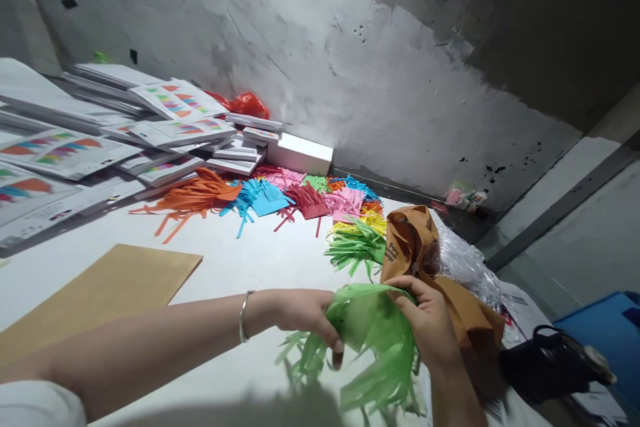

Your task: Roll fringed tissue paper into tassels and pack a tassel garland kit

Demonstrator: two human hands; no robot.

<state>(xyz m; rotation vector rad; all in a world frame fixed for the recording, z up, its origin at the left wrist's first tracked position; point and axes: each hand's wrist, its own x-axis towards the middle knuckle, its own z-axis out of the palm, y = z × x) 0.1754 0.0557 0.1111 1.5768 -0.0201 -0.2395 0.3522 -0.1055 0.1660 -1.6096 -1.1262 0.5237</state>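
Note:
A bunch of green fringed paper point(373, 320) is held over the white table between both hands. My left hand point(313, 317) has its thumb and fingers around the left side of the bunch, with loose strips hanging below. At the upper right edge, my right hand point(425, 313) pinches the green paper between thumb and fingers. Just behind it lies another green fringed bunch point(357, 243), beside a crumpled brown paper bag point(410, 240).
Fringed bunches in orange point(200, 193), blue point(263, 197) and red point(306, 200) lie along the back. Stacked printed packs point(65, 147) fill the left, above brown sheets point(110, 287). A white box point(305, 153) stands by the wall; a black jug point(550, 363) is at right.

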